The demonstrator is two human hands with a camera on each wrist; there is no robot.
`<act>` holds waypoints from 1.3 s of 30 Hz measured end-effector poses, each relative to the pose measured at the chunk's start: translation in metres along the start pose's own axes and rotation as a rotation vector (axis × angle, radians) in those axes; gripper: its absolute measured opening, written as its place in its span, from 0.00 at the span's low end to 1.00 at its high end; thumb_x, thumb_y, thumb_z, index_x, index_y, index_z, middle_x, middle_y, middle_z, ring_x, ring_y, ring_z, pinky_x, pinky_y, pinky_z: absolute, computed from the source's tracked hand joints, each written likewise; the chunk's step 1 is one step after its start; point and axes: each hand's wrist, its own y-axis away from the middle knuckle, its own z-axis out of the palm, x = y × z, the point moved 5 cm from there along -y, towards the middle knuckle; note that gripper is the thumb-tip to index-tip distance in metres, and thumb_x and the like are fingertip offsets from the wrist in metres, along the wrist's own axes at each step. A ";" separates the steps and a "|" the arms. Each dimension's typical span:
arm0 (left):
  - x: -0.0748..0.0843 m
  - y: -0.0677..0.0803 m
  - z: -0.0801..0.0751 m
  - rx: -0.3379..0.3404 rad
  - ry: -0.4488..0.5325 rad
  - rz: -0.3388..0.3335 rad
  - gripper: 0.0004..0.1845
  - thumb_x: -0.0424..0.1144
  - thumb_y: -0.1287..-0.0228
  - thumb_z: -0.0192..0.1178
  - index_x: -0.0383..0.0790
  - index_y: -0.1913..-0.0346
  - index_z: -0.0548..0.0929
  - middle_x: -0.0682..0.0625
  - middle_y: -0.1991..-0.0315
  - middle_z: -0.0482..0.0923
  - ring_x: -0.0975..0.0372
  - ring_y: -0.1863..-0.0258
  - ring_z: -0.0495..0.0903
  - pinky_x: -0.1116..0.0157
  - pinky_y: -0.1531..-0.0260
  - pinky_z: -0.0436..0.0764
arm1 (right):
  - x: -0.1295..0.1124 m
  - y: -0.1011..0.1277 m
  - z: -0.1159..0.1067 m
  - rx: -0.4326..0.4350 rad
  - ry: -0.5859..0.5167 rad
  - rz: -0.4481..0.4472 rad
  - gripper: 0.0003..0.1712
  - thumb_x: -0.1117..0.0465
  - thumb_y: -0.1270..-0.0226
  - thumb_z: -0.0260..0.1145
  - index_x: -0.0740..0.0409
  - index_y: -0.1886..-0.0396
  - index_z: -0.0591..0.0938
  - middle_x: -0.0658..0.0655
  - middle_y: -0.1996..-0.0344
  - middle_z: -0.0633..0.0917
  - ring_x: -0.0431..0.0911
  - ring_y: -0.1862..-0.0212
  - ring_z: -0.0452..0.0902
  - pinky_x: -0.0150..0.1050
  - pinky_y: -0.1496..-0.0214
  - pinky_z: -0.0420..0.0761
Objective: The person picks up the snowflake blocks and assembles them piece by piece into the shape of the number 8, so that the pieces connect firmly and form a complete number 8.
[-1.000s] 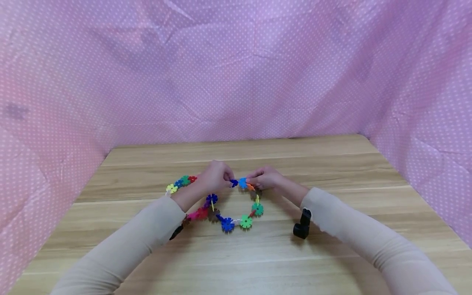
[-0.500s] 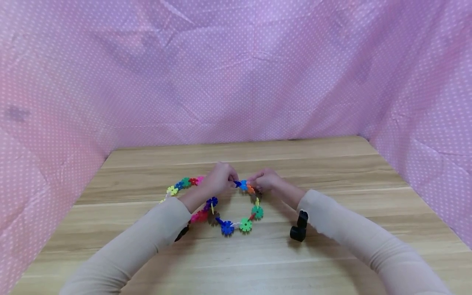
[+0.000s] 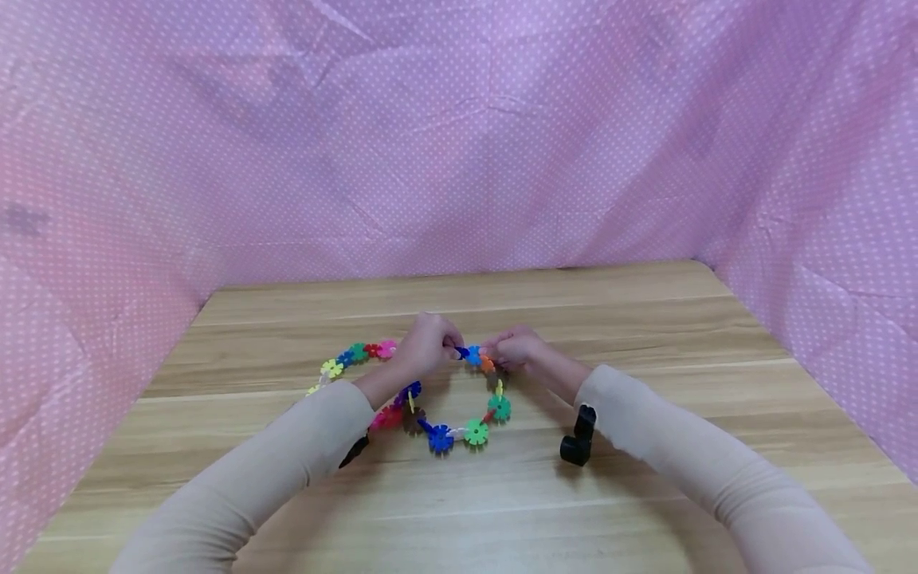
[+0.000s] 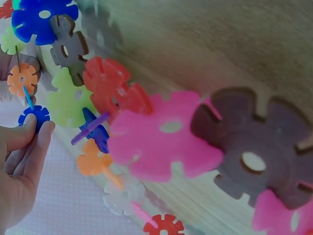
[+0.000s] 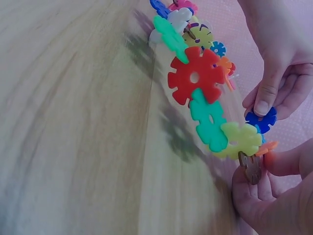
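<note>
A chain of colourful slotted flower-shaped discs (image 3: 476,433) lies in loops on the wooden table. My left hand (image 3: 426,347) pinches a dark blue disc (image 4: 43,115) between thumb and fingers. Edge-on in the left wrist view, a light blue disc (image 4: 28,97) joins that dark blue disc to an orange one (image 4: 22,80). My right hand (image 3: 518,348) grips the chain just beyond, its thumb at the orange disc and its fingers around a brown disc (image 5: 250,169). A yellow-green disc (image 5: 240,140) follows the brown one. My left forearm hides part of the left loop.
The left loop's far side holds pink, red, green and yellow discs (image 3: 332,368). A black wrist camera (image 3: 576,448) hangs beneath my right sleeve. Pink dotted cloth (image 3: 459,159) surrounds the table (image 3: 502,510) at the back and sides.
My left hand has shifted slightly right with the dark blue disc. The gap between it and the light blue disc has closed. The right hand stays nearly in place.
</note>
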 end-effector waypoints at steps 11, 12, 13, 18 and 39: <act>0.000 -0.003 0.002 -0.016 0.032 -0.028 0.04 0.25 0.45 0.66 0.34 0.70 0.88 0.45 0.71 0.88 0.61 0.71 0.84 0.69 0.68 0.85 | -0.001 0.001 -0.001 -0.023 0.002 -0.011 0.19 0.67 0.34 0.62 0.70 0.44 0.78 0.44 0.80 0.84 0.33 0.74 0.77 0.26 0.70 0.79; 0.000 -0.003 0.002 -0.020 0.024 -0.020 0.04 0.25 0.45 0.66 0.34 0.70 0.88 0.45 0.71 0.88 0.61 0.71 0.84 0.69 0.68 0.85 | -0.001 0.002 -0.002 -0.026 0.005 -0.010 0.19 0.67 0.34 0.62 0.70 0.44 0.78 0.44 0.80 0.84 0.33 0.74 0.78 0.26 0.68 0.80; 0.001 -0.003 0.002 -0.022 0.016 -0.011 0.04 0.24 0.45 0.66 0.34 0.70 0.88 0.44 0.71 0.88 0.61 0.70 0.85 0.70 0.68 0.85 | 0.000 0.002 -0.003 -0.034 0.010 -0.011 0.19 0.67 0.34 0.62 0.70 0.44 0.78 0.43 0.79 0.84 0.33 0.73 0.78 0.26 0.67 0.80; 0.002 0.000 0.002 -0.059 0.023 0.030 0.04 0.25 0.47 0.68 0.32 0.68 0.88 0.42 0.68 0.88 0.58 0.67 0.87 0.69 0.65 0.86 | 0.002 0.001 -0.005 -0.051 0.043 -0.003 0.19 0.65 0.34 0.63 0.66 0.44 0.79 0.42 0.77 0.84 0.33 0.70 0.78 0.26 0.65 0.80; -0.049 0.082 -0.034 -0.151 0.268 -0.606 0.07 0.31 0.37 0.59 0.32 0.68 0.86 0.48 0.69 0.82 0.65 0.78 0.71 0.73 0.78 0.73 | -0.006 0.010 0.000 -0.127 0.096 -0.056 0.19 0.64 0.34 0.64 0.64 0.45 0.79 0.43 0.78 0.82 0.35 0.73 0.76 0.26 0.69 0.79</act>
